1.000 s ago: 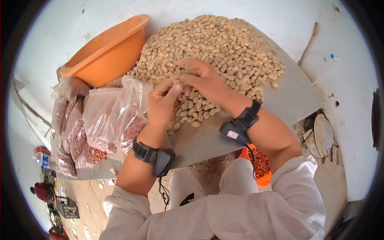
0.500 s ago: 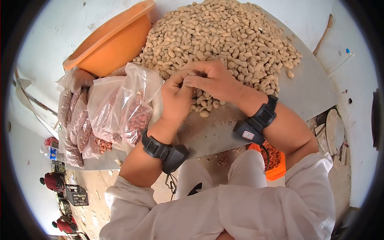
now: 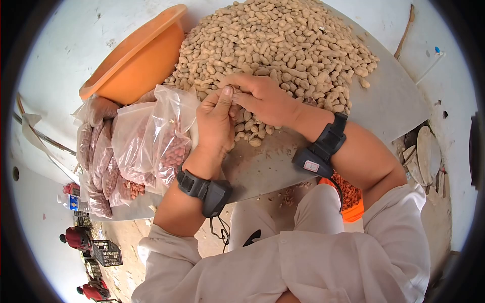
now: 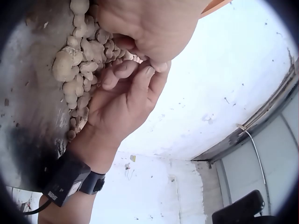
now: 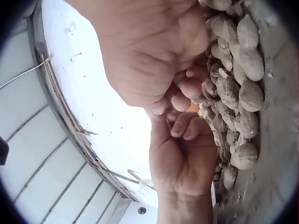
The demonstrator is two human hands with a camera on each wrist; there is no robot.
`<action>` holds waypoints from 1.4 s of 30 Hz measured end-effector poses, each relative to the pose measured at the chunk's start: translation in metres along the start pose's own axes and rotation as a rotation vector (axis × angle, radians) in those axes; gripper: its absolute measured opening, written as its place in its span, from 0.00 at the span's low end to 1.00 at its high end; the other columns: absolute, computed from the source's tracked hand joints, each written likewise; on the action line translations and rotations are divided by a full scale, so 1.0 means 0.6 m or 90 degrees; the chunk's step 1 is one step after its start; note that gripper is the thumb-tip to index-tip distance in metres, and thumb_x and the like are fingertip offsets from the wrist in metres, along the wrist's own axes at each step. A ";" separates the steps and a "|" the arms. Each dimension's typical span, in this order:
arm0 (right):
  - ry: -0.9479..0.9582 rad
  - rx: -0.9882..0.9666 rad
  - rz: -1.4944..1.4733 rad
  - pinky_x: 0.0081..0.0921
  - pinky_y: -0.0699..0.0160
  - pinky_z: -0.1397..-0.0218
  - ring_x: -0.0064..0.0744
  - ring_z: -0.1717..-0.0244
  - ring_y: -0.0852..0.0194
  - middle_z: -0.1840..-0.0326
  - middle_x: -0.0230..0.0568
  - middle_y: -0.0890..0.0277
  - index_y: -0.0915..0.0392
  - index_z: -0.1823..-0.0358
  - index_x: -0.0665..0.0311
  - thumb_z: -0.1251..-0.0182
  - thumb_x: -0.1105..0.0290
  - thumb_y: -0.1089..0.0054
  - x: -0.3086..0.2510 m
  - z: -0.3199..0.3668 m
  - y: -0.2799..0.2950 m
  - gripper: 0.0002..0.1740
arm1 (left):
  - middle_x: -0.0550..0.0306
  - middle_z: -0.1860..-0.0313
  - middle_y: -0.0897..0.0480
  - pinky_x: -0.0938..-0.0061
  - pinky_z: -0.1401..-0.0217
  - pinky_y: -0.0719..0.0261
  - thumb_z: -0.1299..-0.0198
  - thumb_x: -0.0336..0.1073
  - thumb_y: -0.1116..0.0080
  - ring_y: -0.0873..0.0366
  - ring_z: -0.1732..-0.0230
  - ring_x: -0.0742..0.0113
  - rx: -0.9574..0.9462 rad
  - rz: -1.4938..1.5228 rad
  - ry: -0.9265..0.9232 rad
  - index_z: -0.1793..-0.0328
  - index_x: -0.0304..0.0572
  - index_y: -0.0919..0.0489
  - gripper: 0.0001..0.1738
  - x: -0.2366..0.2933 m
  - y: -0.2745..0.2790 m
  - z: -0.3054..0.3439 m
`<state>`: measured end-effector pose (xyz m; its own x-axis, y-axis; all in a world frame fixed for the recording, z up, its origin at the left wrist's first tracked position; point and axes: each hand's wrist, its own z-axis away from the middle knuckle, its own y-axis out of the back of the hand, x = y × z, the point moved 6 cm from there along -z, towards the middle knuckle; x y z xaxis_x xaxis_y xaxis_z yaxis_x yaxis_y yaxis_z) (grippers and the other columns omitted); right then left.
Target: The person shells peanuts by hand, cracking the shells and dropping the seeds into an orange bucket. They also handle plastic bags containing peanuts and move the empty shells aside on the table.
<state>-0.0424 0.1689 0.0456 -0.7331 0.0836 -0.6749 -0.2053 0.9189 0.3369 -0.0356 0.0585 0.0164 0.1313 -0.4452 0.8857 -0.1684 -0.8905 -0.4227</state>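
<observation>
On the table (image 3: 386,103), peanuts (image 3: 273,45) lie heaped right of the basin (image 3: 144,60), with bags (image 3: 134,134) before the basin.

A grey table (image 3: 386,108) bears peanuts (image 3: 273,43) and bags (image 3: 132,139).

The left hand (image 3: 214,126) and right hand (image 3: 270,103) touch above the near edge of a peanut heap (image 3: 283,45) on a grey table (image 3: 386,108); bags of reddish kernels (image 3: 135,139) lie to the left, with an orange basin (image 3: 144,65) beyond them.
</observation>
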 end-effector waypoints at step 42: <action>-0.431 0.046 -0.725 0.15 0.48 0.84 0.18 0.87 0.47 0.79 0.31 0.36 0.29 0.64 0.61 0.33 0.66 0.52 0.037 0.025 -0.041 0.07 | 0.62 0.66 0.23 0.85 0.65 0.29 0.40 0.26 0.44 0.27 0.68 0.79 0.050 -0.301 -0.213 0.56 0.34 0.21 0.07 0.047 0.000 0.008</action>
<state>-0.0441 0.1539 0.0124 0.2951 -0.5871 -0.7538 -0.4361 0.6192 -0.6530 -0.0274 0.0454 0.0405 0.4785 0.0078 0.8780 0.0548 -0.9983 -0.0210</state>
